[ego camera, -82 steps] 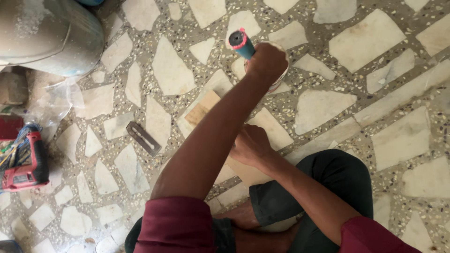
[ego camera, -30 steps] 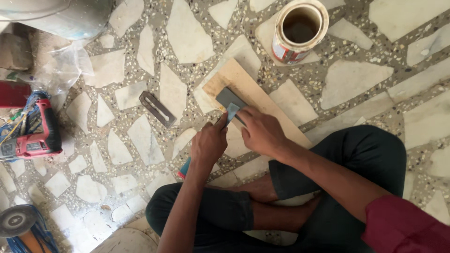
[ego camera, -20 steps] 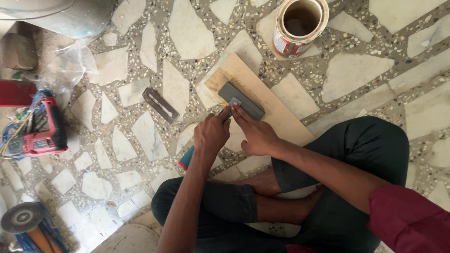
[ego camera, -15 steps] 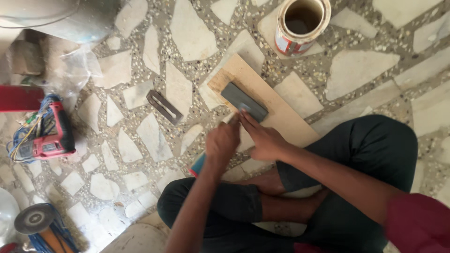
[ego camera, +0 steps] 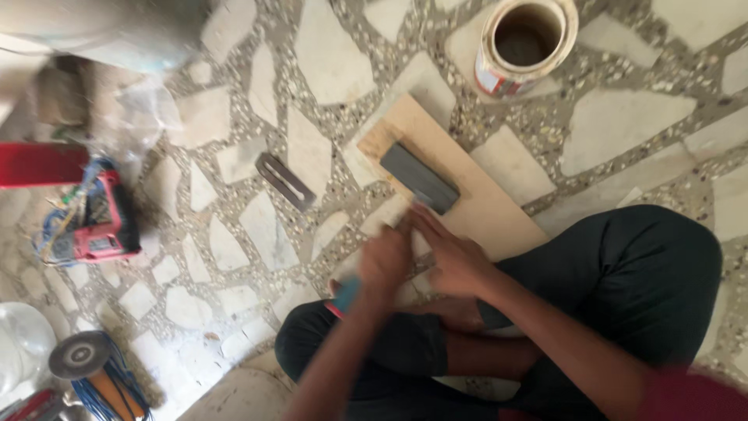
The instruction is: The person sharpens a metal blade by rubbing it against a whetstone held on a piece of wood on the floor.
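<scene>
Stone floor, mid-frame: your right hand (ego camera: 456,261), fingers spread, touched the board (ego camera: 483,206) below the grey block (ego camera: 419,178), which lay diagonally; your blurred left hand (ego camera: 384,261) looked curled.

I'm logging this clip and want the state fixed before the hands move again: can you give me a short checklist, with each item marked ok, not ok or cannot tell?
1. Dark grey block lies flat on the wooden board: ok.
2. Right hand is open, its fingertips at the block's near end: ok; actual contact: cannot tell.
3. Left hand grip: cannot tell, it is blurred; a blue and red tool shows just below it.
4. Board lies flat on the stone floor: ok.
5. Open can stands upright, apart from the board: ok.
6. Small metal plate lies on the floor, clear of both hands: ok.
</scene>
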